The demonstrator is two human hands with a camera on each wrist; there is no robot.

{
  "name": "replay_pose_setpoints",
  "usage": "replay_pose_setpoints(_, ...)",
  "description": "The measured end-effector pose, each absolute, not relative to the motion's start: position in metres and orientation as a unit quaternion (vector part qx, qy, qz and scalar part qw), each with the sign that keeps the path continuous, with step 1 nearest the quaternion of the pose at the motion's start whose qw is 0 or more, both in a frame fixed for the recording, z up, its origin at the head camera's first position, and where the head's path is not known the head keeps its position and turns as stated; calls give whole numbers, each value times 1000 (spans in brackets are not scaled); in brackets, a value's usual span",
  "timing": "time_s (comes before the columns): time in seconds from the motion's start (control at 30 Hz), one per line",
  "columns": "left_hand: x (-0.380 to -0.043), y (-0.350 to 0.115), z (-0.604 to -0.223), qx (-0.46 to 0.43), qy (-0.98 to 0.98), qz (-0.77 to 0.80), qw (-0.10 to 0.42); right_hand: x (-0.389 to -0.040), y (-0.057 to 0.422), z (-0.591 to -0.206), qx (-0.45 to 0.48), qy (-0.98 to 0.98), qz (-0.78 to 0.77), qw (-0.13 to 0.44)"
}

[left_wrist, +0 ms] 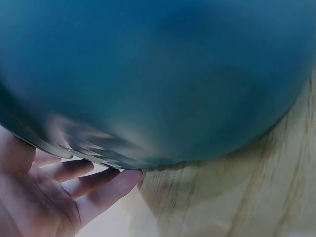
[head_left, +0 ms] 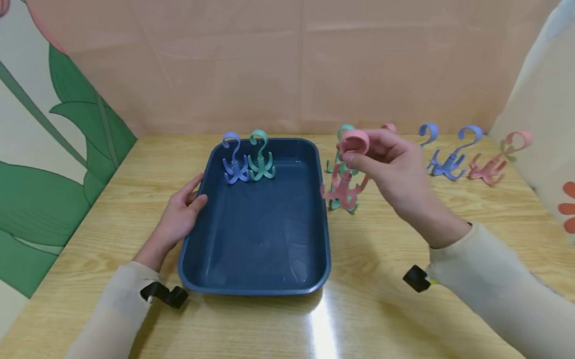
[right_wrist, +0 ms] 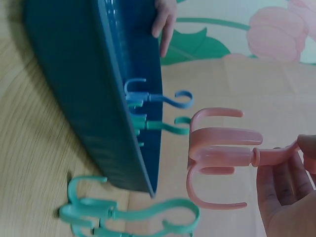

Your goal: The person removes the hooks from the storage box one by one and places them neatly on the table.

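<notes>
My right hand (head_left: 393, 169) pinches a pink multi-claw hook hanger (head_left: 344, 193) by its curved top. It hangs upright just off the right rim of a dark blue plastic tray (head_left: 252, 291), claws downward. My left hand (head_left: 179, 215) grips the tray's left rim, thumb over the edge and fingers along the outer wall, as the left wrist view shows. Inside the tray, at the far left corner, stand a blue hook hanger (head_left: 236, 169) and a green hook hanger (head_left: 261, 166), side by side. Green hook hangers (right_wrist: 94, 210) stand on the table behind the pink one, partly hidden.
Farther right on the wooden table (head_left: 382, 324) stand blue hook hangers (head_left: 448, 165) and another pink hook hanger (head_left: 488, 168). One more pink top (head_left: 388, 127) shows behind my right hand. A peach-coloured backdrop (head_left: 298, 60) closes off the back.
</notes>
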State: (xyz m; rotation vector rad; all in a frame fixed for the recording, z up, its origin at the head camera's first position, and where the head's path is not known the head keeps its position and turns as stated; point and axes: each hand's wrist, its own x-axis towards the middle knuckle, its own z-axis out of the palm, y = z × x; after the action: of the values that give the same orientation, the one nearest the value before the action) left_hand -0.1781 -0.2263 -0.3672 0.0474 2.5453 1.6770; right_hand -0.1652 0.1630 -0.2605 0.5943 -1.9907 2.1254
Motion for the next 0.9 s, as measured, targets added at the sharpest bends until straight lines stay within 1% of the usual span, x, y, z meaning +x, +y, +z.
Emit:
replay_pose_setpoints(0.4,-179,-228,-370,9,840,541,46,-164,201,-270,179,-666,719,85)
replay_pose_setpoints(0.57,-179,-228,-371,24,836,548,30,-164,215,-275,173,-656,730,81)
replay_pose_setpoints(0.9,-180,-227,-372,23,836,548,26,-168,237,-289,126,-676,719,96)
